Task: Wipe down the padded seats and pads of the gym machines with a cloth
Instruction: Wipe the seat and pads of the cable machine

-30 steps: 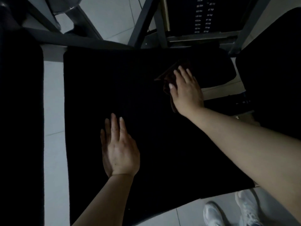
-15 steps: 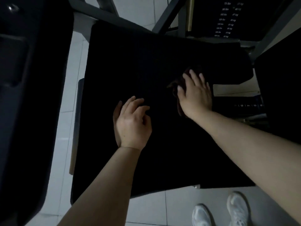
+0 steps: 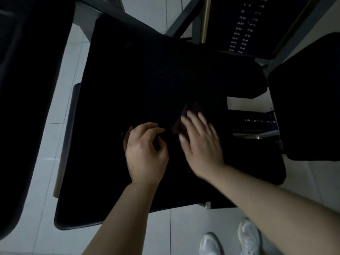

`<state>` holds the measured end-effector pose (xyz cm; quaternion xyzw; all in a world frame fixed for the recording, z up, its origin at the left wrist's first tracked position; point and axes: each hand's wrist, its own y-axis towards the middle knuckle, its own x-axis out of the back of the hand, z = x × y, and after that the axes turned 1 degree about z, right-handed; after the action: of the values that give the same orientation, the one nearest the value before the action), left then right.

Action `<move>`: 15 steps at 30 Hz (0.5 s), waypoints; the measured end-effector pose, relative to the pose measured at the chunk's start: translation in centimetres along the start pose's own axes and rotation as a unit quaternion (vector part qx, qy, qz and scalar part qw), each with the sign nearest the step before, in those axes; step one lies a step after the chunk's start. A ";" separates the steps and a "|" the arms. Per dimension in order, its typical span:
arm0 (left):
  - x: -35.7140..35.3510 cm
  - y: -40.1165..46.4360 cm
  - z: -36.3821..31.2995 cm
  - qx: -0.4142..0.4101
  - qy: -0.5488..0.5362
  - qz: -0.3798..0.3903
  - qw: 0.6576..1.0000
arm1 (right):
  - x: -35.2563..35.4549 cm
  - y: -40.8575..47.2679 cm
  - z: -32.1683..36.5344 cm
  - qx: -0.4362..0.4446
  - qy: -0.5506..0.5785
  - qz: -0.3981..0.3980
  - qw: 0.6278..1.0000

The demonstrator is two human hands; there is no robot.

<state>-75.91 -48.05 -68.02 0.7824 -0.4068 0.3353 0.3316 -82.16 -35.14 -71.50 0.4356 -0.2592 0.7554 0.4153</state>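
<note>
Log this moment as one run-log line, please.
step: wiping seat pad | right hand: flat on cloth | left hand: loosely curled, resting on pad | view: dim, blurred

A gym — black padded seat on a steel frame, a numbered weight stack behind, pale tiled floor.

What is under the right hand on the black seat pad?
Under the right hand lies a dark cloth, pressed flat on the seat pad. Only its edge past the fingertips shows; the hand covers the rest.
</note>
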 end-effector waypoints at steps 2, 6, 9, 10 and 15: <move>0.0 0.0 -0.2 0.004 0.003 0.000 1.000 | 0.5 5.4 0.2 -0.052 0.006 0.002 0.999; 0.2 -0.2 -0.4 0.005 -0.021 -0.003 1.000 | 0.5 7.9 1.3 -0.098 0.028 -0.012 0.995; 0.8 -0.4 -0.8 -0.014 -0.076 -0.001 0.997 | -0.5 -0.2 2.3 0.006 0.007 -0.019 1.000; 1.3 -0.6 -0.9 -0.020 -0.093 0.006 0.995 | -0.8 -3.6 2.3 0.041 0.005 0.000 0.999; 4.3 -1.9 -2.2 -0.053 -0.013 0.071 0.996 | -0.6 -11.1 0.5 0.128 -0.010 0.073 0.989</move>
<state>-72.93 -47.26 -63.91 0.7373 -0.4829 0.3257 0.3421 -72.31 -29.94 -71.50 0.4728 -0.1957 0.8060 0.2973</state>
